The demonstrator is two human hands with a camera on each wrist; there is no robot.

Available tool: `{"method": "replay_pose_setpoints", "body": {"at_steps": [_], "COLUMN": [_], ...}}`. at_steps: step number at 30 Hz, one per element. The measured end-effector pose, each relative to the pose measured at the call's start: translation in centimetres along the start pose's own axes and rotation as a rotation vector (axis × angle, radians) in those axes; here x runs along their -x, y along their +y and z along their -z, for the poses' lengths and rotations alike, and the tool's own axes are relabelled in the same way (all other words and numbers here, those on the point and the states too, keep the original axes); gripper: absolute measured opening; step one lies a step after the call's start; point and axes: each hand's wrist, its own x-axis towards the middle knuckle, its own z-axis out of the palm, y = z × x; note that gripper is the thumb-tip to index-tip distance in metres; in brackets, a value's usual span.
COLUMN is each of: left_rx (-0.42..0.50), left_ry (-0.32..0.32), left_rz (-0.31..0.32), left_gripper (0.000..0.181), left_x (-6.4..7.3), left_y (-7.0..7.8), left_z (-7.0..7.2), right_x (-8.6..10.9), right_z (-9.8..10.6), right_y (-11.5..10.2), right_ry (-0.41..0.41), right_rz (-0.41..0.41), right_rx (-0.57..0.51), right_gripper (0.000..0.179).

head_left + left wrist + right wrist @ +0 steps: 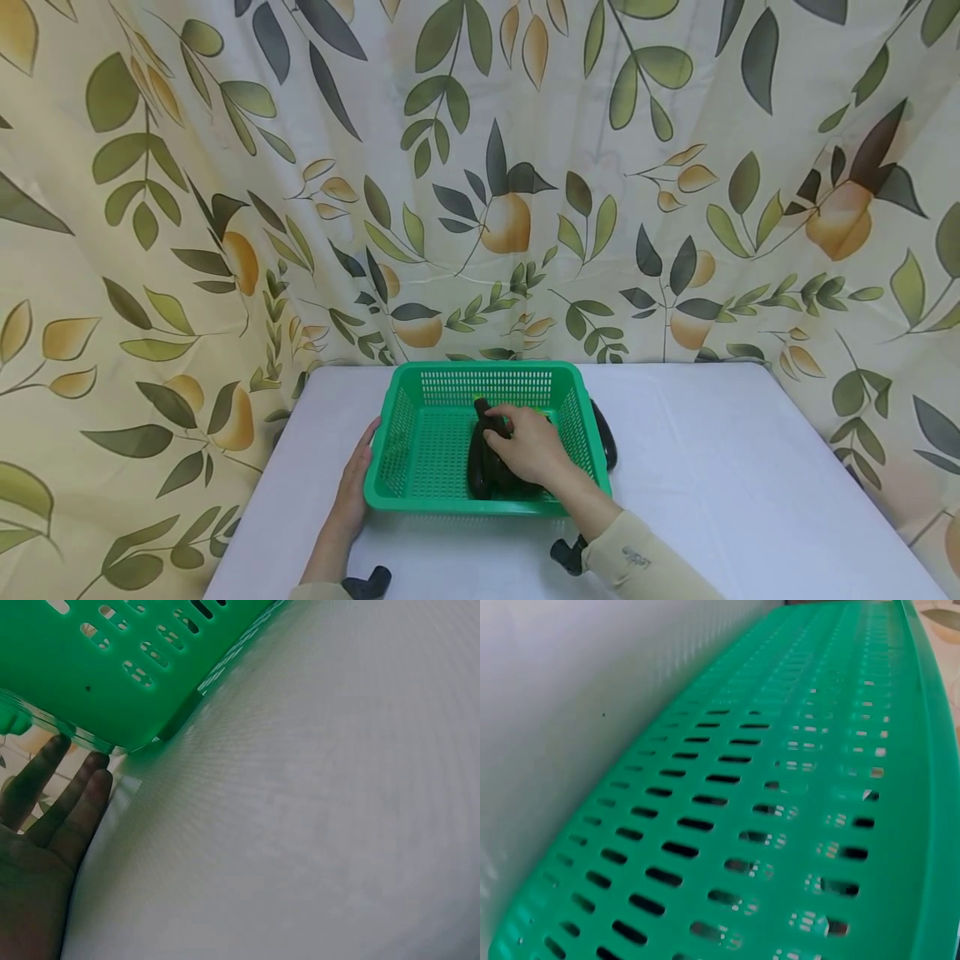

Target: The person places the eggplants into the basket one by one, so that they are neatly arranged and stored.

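Note:
A green plastic basket (465, 505) stands on the table with dark eggplants in its right half. My right hand (528, 446) reaches over the near rim, thumb and fingers curled round the upper part of an eggplant (477, 467). Part of another eggplant (517, 485) shows below that hand, which hides much of the pile. Against the basket's left wall rests my left hand (354, 487); in the left wrist view its fingers (82, 802) are extended, tips at the basket's edge. Only the slotted basket wall (922, 825) fills the right wrist view, without the hand.
Outside the basket's right wall lies another eggplant (604, 437), partly hidden by the basket. A white cloth (697, 467) covers the table. Behind it hangs a curtain (585, 275) printed with leaves and fruit. Black wrist mounts (568, 556) sit at both wrists.

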Motion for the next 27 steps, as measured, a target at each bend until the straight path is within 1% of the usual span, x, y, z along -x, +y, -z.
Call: {"method": "replay_pose_setpoints", "body": {"at_steps": [7,14,19,27], "left_rx": [0.013,-0.007,0.008,-0.009], "left_ry": [-0.005,-0.002,-0.005,0.007], "left_rz": [0.006,0.013,0.006,0.003], "left_gripper": [0.044,0.044,0.044,0.044], "left_x": [-0.1,-0.1,-0.1,0.2], "left_y": [-0.3,-0.2,-0.1,0.2], "left_z": [0.0,0.1,0.1,-0.2], "right_x": [0.0,-0.2,-0.4,-0.5], "right_z": [-0.6,-1.1,-1.5,-2.4], "right_y": [-0.6,-1.0,-1.5,-2.4], "right_ry": [-0.014,-0.036,-0.021,-0.016], "right_rz": [0.012,0.021,0.033,0.053], "right_rx": [-0.019,-0.019,0.005,0.023], "right_gripper": [0.033,0.035,0.034,0.033]}}
